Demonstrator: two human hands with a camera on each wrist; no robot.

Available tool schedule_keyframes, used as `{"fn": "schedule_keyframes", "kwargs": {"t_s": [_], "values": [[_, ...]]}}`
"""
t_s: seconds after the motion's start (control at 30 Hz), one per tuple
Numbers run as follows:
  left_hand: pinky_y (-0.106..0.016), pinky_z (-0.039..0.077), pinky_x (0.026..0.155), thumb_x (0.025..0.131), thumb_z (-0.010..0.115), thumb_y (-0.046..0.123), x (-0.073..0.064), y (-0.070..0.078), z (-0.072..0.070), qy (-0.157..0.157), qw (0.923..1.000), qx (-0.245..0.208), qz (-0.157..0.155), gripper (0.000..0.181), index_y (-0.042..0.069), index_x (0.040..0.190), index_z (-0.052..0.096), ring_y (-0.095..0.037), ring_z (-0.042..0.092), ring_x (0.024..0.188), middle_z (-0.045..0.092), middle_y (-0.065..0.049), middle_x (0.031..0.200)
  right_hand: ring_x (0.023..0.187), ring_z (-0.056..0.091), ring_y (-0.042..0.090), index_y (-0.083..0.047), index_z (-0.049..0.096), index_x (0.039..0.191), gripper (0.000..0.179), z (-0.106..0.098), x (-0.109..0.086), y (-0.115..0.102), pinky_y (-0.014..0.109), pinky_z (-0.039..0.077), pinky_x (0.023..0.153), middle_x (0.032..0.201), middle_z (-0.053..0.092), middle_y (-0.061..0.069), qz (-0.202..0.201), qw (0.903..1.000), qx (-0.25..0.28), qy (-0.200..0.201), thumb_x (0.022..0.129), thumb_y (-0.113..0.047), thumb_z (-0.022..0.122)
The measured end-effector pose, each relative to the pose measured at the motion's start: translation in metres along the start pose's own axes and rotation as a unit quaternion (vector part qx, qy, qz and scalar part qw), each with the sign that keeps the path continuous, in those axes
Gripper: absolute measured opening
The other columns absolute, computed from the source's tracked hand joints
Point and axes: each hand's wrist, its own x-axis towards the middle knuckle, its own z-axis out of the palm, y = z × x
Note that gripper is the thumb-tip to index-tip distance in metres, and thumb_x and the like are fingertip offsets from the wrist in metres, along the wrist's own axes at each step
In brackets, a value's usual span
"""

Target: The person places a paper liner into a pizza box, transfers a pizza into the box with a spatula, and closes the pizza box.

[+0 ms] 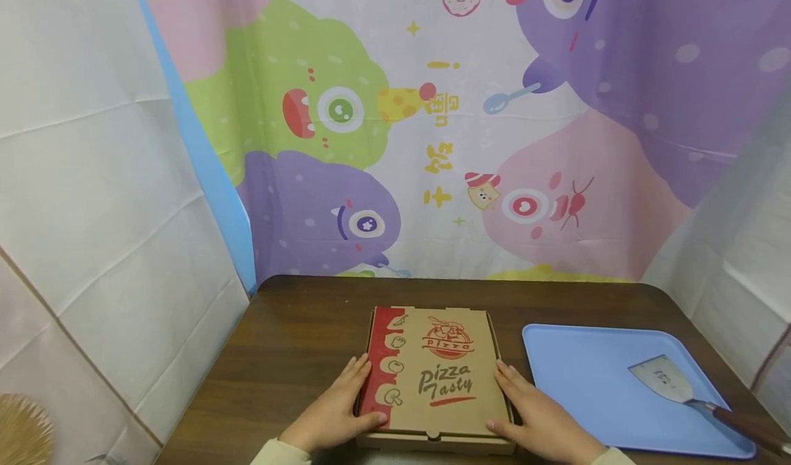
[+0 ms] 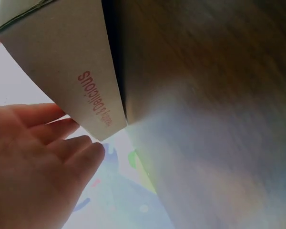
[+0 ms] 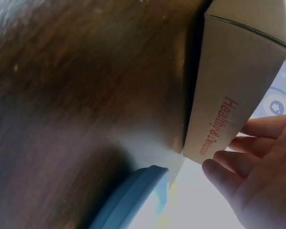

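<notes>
A closed cardboard pizza box [image 1: 457,410] lies on the dark wooden table, its lid printed with a red strip and "Pizza Tasty". My left hand [image 1: 334,410] rests along its left side, fingers fairly straight and thumb over the lid's near left corner. On the opposite side my right hand [image 1: 544,417] mirrors it, thumb at the near right corner. In the left wrist view, fingertips [image 2: 96,151] touch the box wall [image 2: 71,62] by its printed lettering. The right wrist view likewise has fingertips [image 3: 214,168] against the box side [image 3: 229,81]. The box's contents are hidden.
To the right lies a light blue tray [image 1: 581,376] on the table [image 1: 290,341]. A metal spatula [image 1: 667,379] with a brown handle rests across it, the handle reaching past the tray's edge. A cartoon-printed curtain [image 1: 432,245] hangs behind the table.
</notes>
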Motion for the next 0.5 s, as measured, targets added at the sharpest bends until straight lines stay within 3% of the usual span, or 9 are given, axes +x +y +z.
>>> {"fn": "schedule_keyframes", "kwargs": {"t_s": [0.13, 0.27, 0.4, 0.5], "values": [[-0.060, 0.036, 0.109, 0.087, 0.069, 0.048, 0.006, -0.002, -0.001, 0.043, 0.9989, 0.016, -0.007, 0.082, -0.001, 0.146, 0.041, -0.041, 0.038, 0.140, 0.042, -0.019, 0.151, 0.135, 0.043, 0.043, -0.001, 0.044, 0.146, 0.082, -0.003, 0.004, -0.001, 0.060, 0.042, 0.102, 0.153, 0.040, 0.020, 0.010, 0.9994, -0.002, 0.034, 0.090, -0.058, 0.059], [-0.057, 0.039, 0.107, 0.090, 0.067, 0.042, 0.014, -0.004, -0.006, 0.078, 0.9965, 0.022, -0.021, 0.070, 0.002, 0.143, 0.046, -0.038, 0.044, 0.137, 0.050, -0.018, 0.145, 0.125, 0.055, 0.038, -0.005, 0.051, 0.141, 0.063, -0.009, 0.011, -0.003, 0.056, 0.048, 0.097, 0.142, 0.053, 0.017, 0.009, 0.9933, -0.026, 0.112, 0.092, -0.043, 0.064], [-0.056, 0.039, 0.108, 0.092, 0.065, 0.039, 0.022, -0.005, -0.014, 0.110, 0.9921, 0.040, -0.044, 0.065, 0.003, 0.143, 0.047, -0.037, 0.042, 0.139, 0.050, -0.016, 0.146, 0.120, 0.058, 0.038, -0.005, 0.055, 0.137, 0.052, -0.019, 0.021, 0.001, 0.056, 0.049, 0.094, 0.137, 0.058, 0.016, -0.011, 0.9770, -0.056, 0.206, 0.093, -0.031, 0.066], [-0.054, 0.037, 0.110, 0.093, 0.065, 0.037, 0.031, -0.007, -0.022, 0.151, 0.9841, 0.084, -0.043, 0.063, 0.002, 0.143, 0.048, -0.035, 0.040, 0.141, 0.050, -0.016, 0.146, 0.115, 0.061, 0.040, -0.003, 0.057, 0.134, 0.048, -0.030, 0.032, 0.010, 0.056, 0.051, 0.088, 0.133, 0.059, 0.017, -0.031, 0.9578, -0.077, 0.275, 0.093, -0.026, 0.066]]}}
